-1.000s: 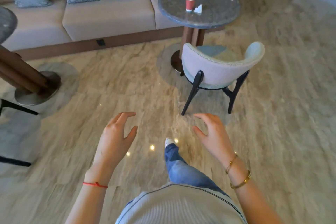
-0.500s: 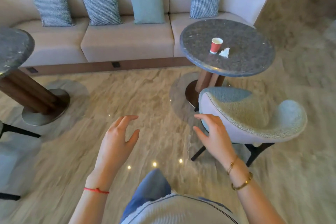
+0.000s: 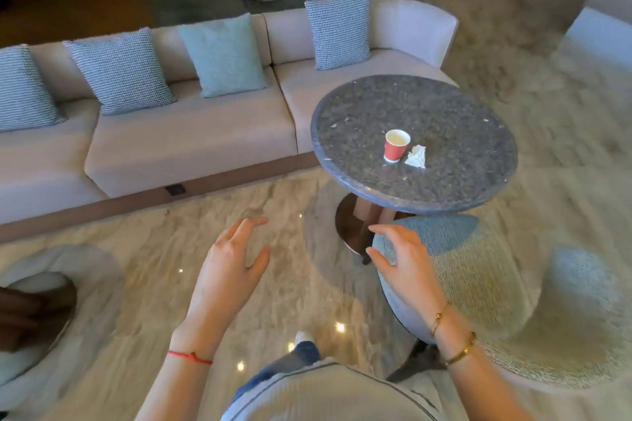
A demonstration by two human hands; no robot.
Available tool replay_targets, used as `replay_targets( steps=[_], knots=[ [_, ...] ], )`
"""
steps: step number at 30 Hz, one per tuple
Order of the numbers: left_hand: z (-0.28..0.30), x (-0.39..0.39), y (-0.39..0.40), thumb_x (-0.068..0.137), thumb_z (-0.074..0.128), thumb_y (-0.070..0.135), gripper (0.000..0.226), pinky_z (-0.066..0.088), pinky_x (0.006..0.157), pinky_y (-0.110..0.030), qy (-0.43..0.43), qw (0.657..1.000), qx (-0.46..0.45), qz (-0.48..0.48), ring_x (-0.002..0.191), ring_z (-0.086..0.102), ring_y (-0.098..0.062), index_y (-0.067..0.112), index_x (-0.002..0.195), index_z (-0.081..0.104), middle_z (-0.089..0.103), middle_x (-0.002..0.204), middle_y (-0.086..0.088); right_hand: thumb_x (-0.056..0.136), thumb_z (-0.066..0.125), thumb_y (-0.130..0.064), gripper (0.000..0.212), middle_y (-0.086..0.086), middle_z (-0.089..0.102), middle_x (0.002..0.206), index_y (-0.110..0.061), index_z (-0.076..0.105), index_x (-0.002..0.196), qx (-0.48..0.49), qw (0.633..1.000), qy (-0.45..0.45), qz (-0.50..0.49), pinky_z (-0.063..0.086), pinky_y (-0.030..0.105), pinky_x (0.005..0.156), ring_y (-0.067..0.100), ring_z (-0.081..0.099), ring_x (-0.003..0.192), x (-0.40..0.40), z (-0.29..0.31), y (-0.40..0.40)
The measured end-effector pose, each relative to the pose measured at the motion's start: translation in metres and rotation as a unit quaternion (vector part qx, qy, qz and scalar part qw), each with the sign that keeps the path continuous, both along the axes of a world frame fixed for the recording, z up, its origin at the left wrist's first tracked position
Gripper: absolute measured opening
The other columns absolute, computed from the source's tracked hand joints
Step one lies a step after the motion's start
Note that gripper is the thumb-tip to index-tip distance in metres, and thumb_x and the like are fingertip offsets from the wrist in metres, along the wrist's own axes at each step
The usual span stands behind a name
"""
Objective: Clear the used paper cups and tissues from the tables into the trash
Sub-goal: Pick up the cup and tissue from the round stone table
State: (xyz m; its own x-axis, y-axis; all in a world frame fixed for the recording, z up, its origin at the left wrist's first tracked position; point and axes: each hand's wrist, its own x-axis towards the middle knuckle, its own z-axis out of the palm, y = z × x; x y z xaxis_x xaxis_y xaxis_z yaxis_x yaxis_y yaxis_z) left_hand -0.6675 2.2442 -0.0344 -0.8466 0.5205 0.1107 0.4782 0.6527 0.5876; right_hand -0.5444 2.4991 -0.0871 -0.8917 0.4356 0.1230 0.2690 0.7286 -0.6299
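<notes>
A red paper cup (image 3: 396, 146) stands upright near the middle of a round dark stone table (image 3: 352, 120). A crumpled white tissue (image 3: 417, 156) lies just right of the cup. My left hand (image 3: 227, 277) hovers over the floor, fingers spread, holding nothing. My right hand (image 3: 405, 265) is also empty with fingers apart, above the near edge of a chair. Both hands are well short of the table.
A pale blue-green armchair (image 3: 496, 301) stands between me and the table on the right. A beige sofa (image 3: 191, 143) with several cushions runs along the back left. Another table's base (image 3: 30, 311) shows at the left edge. The floor is polished marble.
I have walked closer; the table, cup and tissue appear larger and nearer. The chair has slid to my lower right. Both hands stay open and empty in front of me.
</notes>
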Motion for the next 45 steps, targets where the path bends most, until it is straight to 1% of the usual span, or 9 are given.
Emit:
replay_targets(
  steps=[1, 5, 9, 13, 16, 26, 33, 37, 45],
  knots=[
    [0.001, -0.022, 0.011, 0.088, 0.065, 0.023, 0.042, 0.045, 0.073, -0.022, 0.002, 1.000, -0.002, -0.014, 0.079, 0.066, -0.014, 0.027, 0.128, 0.053, 0.057, 0.128, 0.005, 0.086, 0.067, -0.025, 0.036, -0.003, 0.061, 0.116, -0.019, 0.060, 0.121, -0.001, 1.000, 0.002, -0.012, 0.025, 0.009, 0.093, 0.014, 0.048, 0.115, -0.017, 0.001, 0.008],
    [0.002, -0.102, 0.064, 0.088, 0.066, 0.020, 0.043, 0.045, 0.086, -0.025, 0.010, 0.997, -0.007, -0.080, 0.112, 0.059, -0.019, 0.022, 0.128, 0.054, 0.059, 0.128, 0.003, 0.084, 0.069, -0.019, 0.034, 0.000, 0.062, 0.115, -0.016, 0.061, 0.117, -0.012, 0.997, 0.020, -0.077, 0.029, 0.014, 0.096, 0.018, 0.051, 0.113, -0.068, 0.000, 0.043],
    [-0.003, -0.161, 0.125, 0.085, 0.068, 0.015, 0.046, 0.048, 0.093, -0.034, -0.008, 0.990, 0.004, -0.142, 0.114, 0.058, -0.022, 0.015, 0.129, 0.054, 0.059, 0.126, -0.001, 0.087, 0.066, -0.021, 0.035, -0.001, 0.059, 0.120, -0.017, 0.059, 0.121, -0.014, 0.991, 0.005, -0.132, 0.028, 0.016, 0.097, 0.019, 0.048, 0.115, -0.103, -0.008, 0.085],
    [-0.022, -0.208, 0.193, 0.086, 0.066, 0.016, 0.054, 0.047, 0.093, -0.035, -0.021, 0.981, -0.002, -0.195, 0.118, 0.055, -0.020, 0.020, 0.136, 0.046, 0.054, 0.133, -0.001, 0.089, 0.063, -0.023, 0.036, 0.005, 0.058, 0.123, -0.015, 0.057, 0.124, -0.005, 0.984, -0.014, -0.176, 0.024, 0.018, 0.097, 0.024, 0.045, 0.117, -0.135, -0.025, 0.136],
    [-0.038, -0.233, 0.249, 0.087, 0.066, 0.020, 0.059, 0.046, 0.097, -0.038, -0.040, 0.975, -0.010, -0.220, 0.123, 0.051, -0.020, 0.021, 0.140, 0.041, 0.050, 0.138, -0.001, 0.088, 0.064, -0.022, 0.035, 0.008, 0.058, 0.122, -0.013, 0.057, 0.122, 0.011, 0.978, -0.022, -0.209, 0.029, 0.025, 0.096, 0.026, 0.044, 0.115, -0.159, -0.037, 0.179],
    [-0.095, -0.269, 0.412, 0.084, 0.070, 0.029, 0.078, 0.040, 0.104, -0.044, -0.079, 0.959, -0.084, -0.258, 0.132, 0.039, -0.025, 0.018, 0.148, 0.027, 0.036, 0.147, -0.006, 0.090, 0.061, -0.021, 0.043, 0.008, 0.053, 0.130, -0.015, 0.050, 0.131, -0.004, 0.969, -0.122, -0.215, 0.035, 0.032, 0.102, 0.026, 0.040, 0.119, -0.217, -0.085, 0.302],
    [-0.137, -0.277, 0.460, 0.075, 0.077, 0.037, 0.097, 0.038, 0.105, -0.045, -0.127, 0.932, -0.159, -0.301, 0.135, 0.034, -0.026, 0.016, 0.150, 0.021, 0.028, 0.150, -0.005, 0.088, 0.061, -0.014, 0.050, 0.009, 0.046, 0.135, -0.015, 0.045, 0.135, -0.083, 0.954, -0.183, -0.221, 0.035, 0.035, 0.104, 0.028, 0.039, 0.122, -0.239, -0.129, 0.333],
    [-0.152, -0.281, 0.474, 0.073, 0.079, 0.037, 0.100, 0.038, 0.104, -0.044, -0.132, 0.924, -0.177, -0.312, 0.136, 0.033, -0.026, 0.016, 0.150, 0.019, 0.029, 0.150, -0.004, 0.087, 0.061, -0.012, 0.053, 0.010, 0.044, 0.135, -0.013, 0.044, 0.137, -0.078, 0.950, -0.196, -0.230, 0.034, 0.035, 0.105, 0.029, 0.041, 0.122, -0.244, -0.146, 0.336],
    [-0.164, -0.283, 0.482, 0.079, 0.074, 0.032, 0.076, 0.043, 0.098, -0.042, -0.156, 0.919, -0.160, -0.325, 0.127, 0.044, -0.023, 0.022, 0.143, 0.034, 0.044, 0.141, -0.002, 0.088, 0.060, -0.021, 0.043, 0.012, 0.049, 0.124, -0.008, 0.049, 0.128, -0.022, 0.939, -0.264, -0.218, 0.037, 0.034, 0.099, 0.030, 0.043, 0.114, -0.256, -0.166, 0.338]
  ],
)
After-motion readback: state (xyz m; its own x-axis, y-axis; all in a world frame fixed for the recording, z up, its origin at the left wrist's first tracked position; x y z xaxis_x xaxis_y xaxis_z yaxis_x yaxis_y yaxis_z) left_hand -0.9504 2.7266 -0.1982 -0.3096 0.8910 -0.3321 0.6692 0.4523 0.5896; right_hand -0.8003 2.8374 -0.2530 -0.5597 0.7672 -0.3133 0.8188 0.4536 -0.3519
